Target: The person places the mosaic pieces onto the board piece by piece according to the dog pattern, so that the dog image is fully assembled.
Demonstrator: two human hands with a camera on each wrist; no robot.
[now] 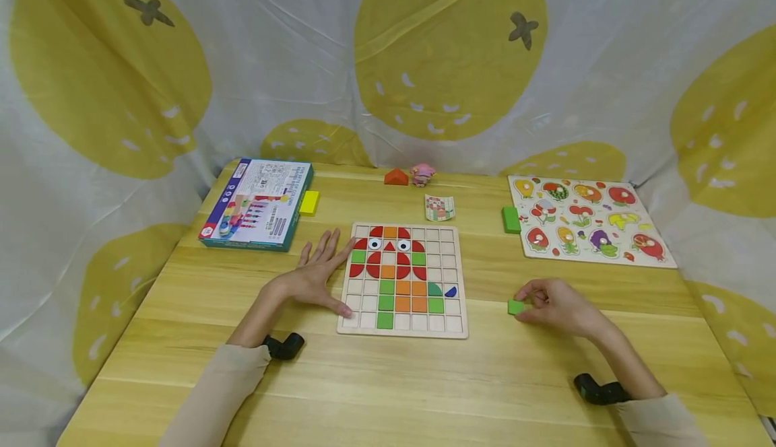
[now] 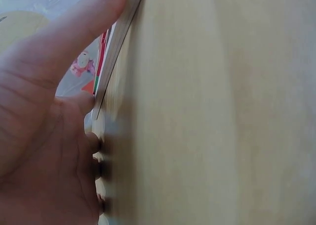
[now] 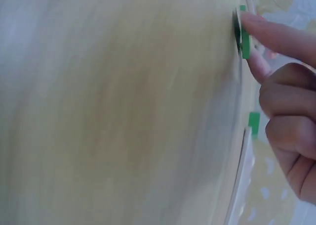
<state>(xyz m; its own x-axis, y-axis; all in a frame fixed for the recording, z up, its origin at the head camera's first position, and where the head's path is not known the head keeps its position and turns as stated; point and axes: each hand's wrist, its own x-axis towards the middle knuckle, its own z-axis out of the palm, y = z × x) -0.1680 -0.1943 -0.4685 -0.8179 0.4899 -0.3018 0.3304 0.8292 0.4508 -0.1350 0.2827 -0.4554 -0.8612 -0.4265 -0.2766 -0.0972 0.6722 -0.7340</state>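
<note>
A square wooden grid board (image 1: 448,252) lies mid-table, with red, orange and green pieces set in its cells. One teal quarter-round piece (image 1: 434,289) and a small blue piece (image 1: 450,292) sit near its right side. My left hand (image 1: 312,275) is spread at the board's left edge, thumb on the lower left corner and index finger by the upper left. To the right of the board, my right hand (image 1: 558,305) pinches a small green square tile (image 1: 515,307) between thumb and fingers. The right wrist view shows that green tile (image 3: 245,39) at the fingertips.
A boxed toy (image 1: 261,198) lies back left, beside a yellow block (image 1: 309,202). At the back are an orange triangular block (image 1: 396,177), a pink figurine (image 1: 422,174) and a small pattern card (image 1: 439,208). A fruit puzzle board (image 1: 576,252) lies right, next to a green block (image 1: 510,220).
</note>
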